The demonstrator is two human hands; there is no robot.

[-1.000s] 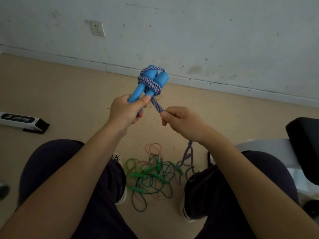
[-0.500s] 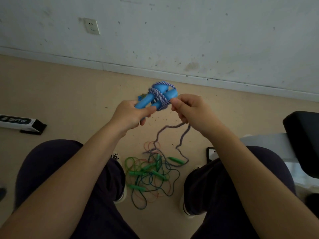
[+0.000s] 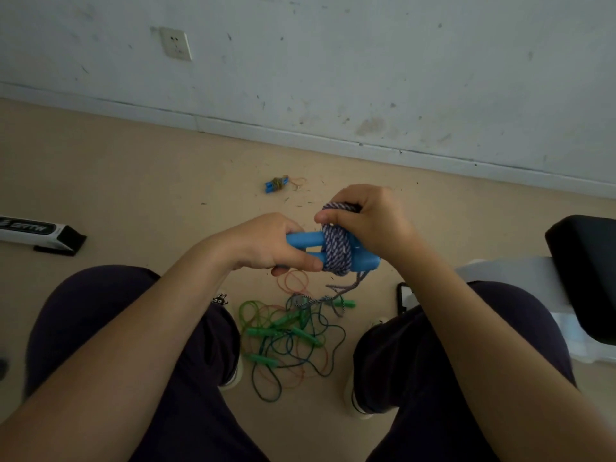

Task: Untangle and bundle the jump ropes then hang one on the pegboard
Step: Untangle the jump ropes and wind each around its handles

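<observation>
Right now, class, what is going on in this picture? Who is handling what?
A seated person is bundling a jump rope. The left hand grips the two blue handles held side by side, while the right hand winds the purple rope around them. Several turns are on, and a loose tail still hangs to the floor. A tangle of green jump ropes lies between the feet, and another small bundle sits near the wall.

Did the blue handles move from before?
Yes. The blue handles came down, away from the wall, toward the tangled ropes on the floor, and now lie sideways.
</observation>
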